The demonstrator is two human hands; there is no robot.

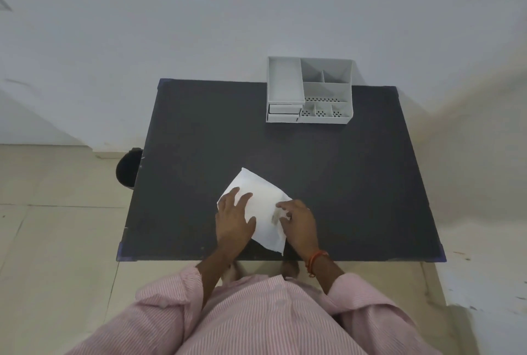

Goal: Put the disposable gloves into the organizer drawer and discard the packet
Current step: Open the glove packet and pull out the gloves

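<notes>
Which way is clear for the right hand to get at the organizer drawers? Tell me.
Probably yes. Bare tabletop lies between the right hand and the organizer, and its drawers face the person. That hand is pinching the packet, though, and the reach looks long.

Both hands on white packet (258,206), dark table (342,183), grey organizer (309,89) far edge, drawers seemingly closed

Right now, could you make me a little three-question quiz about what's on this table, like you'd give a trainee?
1. True or false: both hands touch the white packet.
2. The grey organizer stands at which table edge: A) near, B) far, C) left?
3. What dark round thing sits on the floor left of the table?

Key: 1 true, left hand and right hand are on it. 2 B. 3 a bin.
</notes>
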